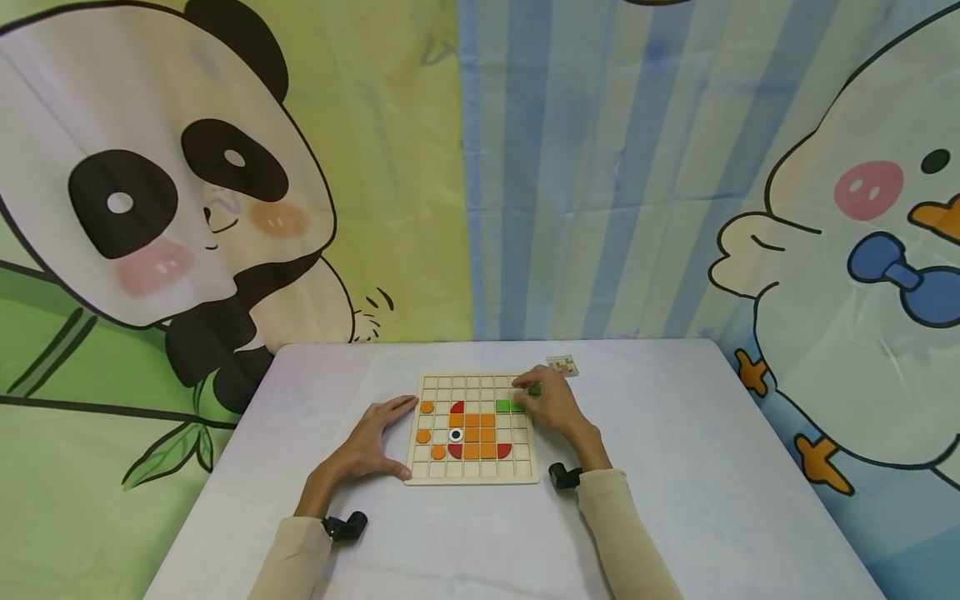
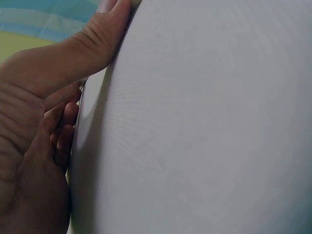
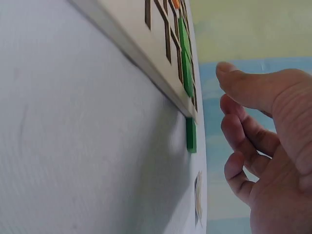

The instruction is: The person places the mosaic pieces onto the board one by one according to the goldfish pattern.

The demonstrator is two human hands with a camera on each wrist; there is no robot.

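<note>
A wooden grid board [image 1: 442,477] lies on the table. Square orange tiles [image 1: 480,436], red quarter-round pieces [image 1: 505,451] and a white eye piece [image 1: 456,435] form a fish shape on it, with round orange pieces [image 1: 423,436] along the left side. My left hand [image 1: 365,442] rests at the board's left edge, thumb and fingers spread. My right hand [image 1: 553,402] hovers over the upper right corner, fingers loosely bent and thumb apart, gripping nothing. Green tiles [image 1: 502,406] sit in the grid beneath it. Another green piece [image 3: 191,135] shows just beyond the board's edge.
A small printed card [image 1: 562,365] lies behind the right hand. White cloth covers the table [image 1: 360,567]. Curtains with a panda [image 1: 225,208] and a white bird [image 1: 847,333] hang behind it. Each wrist wears a black camera [image 1: 347,527].
</note>
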